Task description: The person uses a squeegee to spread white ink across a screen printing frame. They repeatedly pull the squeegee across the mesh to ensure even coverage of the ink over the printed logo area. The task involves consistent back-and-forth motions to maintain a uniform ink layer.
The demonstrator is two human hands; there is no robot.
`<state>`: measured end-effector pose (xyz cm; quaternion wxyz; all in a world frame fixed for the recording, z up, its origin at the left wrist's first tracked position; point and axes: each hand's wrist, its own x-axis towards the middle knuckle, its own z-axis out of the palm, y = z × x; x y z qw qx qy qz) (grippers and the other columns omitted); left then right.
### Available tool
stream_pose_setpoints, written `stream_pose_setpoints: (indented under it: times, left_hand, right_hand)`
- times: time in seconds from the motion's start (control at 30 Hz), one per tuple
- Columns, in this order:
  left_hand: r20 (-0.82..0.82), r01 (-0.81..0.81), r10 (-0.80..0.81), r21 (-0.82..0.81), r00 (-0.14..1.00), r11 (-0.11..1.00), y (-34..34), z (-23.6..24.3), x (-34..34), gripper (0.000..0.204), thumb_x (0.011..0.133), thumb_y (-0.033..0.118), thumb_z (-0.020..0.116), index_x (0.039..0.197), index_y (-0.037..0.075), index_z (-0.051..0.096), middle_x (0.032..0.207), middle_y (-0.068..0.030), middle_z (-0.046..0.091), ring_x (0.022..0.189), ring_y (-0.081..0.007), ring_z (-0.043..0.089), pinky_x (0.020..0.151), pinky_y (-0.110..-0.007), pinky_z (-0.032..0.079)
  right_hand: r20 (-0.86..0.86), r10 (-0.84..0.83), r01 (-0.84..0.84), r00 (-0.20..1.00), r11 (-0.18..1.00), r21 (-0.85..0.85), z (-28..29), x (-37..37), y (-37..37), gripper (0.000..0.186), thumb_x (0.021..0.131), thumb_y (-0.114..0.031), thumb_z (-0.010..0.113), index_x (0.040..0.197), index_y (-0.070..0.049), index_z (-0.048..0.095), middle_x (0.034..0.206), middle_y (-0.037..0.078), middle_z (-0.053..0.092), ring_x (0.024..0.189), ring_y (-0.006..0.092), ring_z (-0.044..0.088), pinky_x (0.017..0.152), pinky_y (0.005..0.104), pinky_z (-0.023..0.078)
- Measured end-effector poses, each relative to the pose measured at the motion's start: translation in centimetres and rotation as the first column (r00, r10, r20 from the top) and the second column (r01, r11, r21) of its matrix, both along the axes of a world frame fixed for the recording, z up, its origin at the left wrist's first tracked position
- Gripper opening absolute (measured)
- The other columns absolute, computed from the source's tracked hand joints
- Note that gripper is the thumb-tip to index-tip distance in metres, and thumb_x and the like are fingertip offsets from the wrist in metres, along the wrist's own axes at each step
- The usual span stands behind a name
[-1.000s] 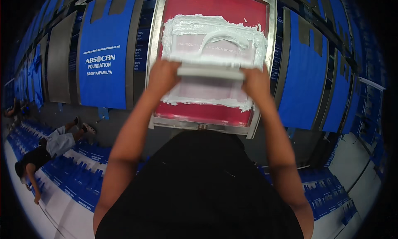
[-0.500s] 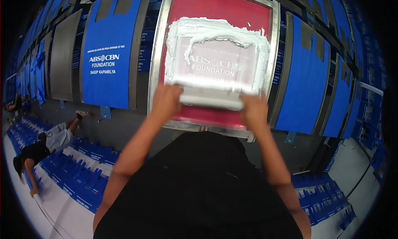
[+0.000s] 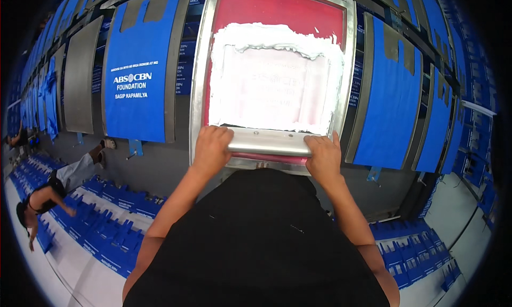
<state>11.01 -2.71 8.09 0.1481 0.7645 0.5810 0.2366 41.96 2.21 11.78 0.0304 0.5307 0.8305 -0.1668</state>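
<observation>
A silver metal squeegee [image 3: 269, 142] lies across the near end of a metal-framed printing screen [image 3: 198, 102] with red mesh [image 3: 280, 7]. My left hand [image 3: 213, 148] grips its left end, and my right hand [image 3: 324, 155] grips its right end, fingers curled over the top of both ends. White ink [image 3: 266, 32] forms a thick band along the far side and down both sides of the stencil area. Between these bands the stencil area [image 3: 274, 88] looks pale and whitish, with faint lettering showing. What lies under the screen is mostly hidden.
Blue bag-shaped fabric pieces lie on boards to the left [image 3: 140, 51] and right [image 3: 389, 99] of the screen; the left one carries white print. A bare grey board [image 3: 81, 75] stands farther left. At lower left, a person [image 3: 48, 195] bends over rows of blue pieces [image 3: 101, 221] on the floor.
Both hands have drawn the squeegee a little nearer to me, to the screen's near end. The stencil area behind it has turned whiter. The person at left has shifted their arms.
</observation>
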Motion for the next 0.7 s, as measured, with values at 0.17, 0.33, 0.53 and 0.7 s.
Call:
stream_pose_setpoints:
  times: [0.17,0.33,0.53,0.7]
  left_hand:
    - [-0.185,-0.129,0.109,-0.098,0.977,0.987,13.2,-0.2,-1.7,0.028,0.061,0.009,0.073,0.089,0.011,0.073,0.072,-0.0152,0.066,0.074,-0.0334,0.064,0.072,-0.044,0.051]
    - [-0.253,-0.11,0.055,-0.21,0.966,0.971,21.4,2.3,-3.0,0.034,0.074,0.032,0.075,0.098,0.009,0.071,0.083,-0.0163,0.069,0.079,-0.0322,0.068,0.074,-0.042,0.053]
    - [-0.095,0.027,-0.035,-0.083,0.995,0.996,1.3,0.5,-2.0,0.029,0.06,0.0,0.07,0.087,0.007,0.067,0.084,-0.0129,0.064,0.085,-0.0329,0.058,0.079,-0.044,0.045]
    - [-0.13,-0.07,0.048,-0.171,0.99,0.983,7.0,-0.3,-0.4,0.027,0.056,0.001,0.071,0.083,0.006,0.069,0.077,-0.0133,0.065,0.078,-0.0329,0.06,0.075,-0.044,0.046]
  right_hand:
    - [0.188,0.016,-0.039,0.982,0.992,0.12,-2.0,-2.0,12.5,0.038,0.072,-0.01,0.063,0.109,-0.018,0.068,0.086,0.011,0.069,0.09,0.0268,0.065,0.105,0.0516,0.034]
    - [0.121,0.0,-0.01,0.993,0.997,0.076,1.1,-3.7,20.8,0.04,0.069,-0.009,0.06,0.108,-0.016,0.068,0.093,0.011,0.07,0.09,0.0301,0.067,0.079,0.0435,0.052]
    - [0.068,0.03,-0.028,0.997,0.999,-0.03,2.2,-1.0,1.1,0.037,0.069,-0.003,0.061,0.103,-0.013,0.069,0.087,0.011,0.07,0.089,0.0285,0.064,0.11,0.0539,0.028]
    - [0.089,-0.027,0.018,0.996,0.996,0.093,-1.5,-0.9,5.2,0.042,0.063,-0.002,0.066,0.103,-0.014,0.069,0.088,0.011,0.068,0.091,0.0292,0.063,0.108,0.0533,0.031]
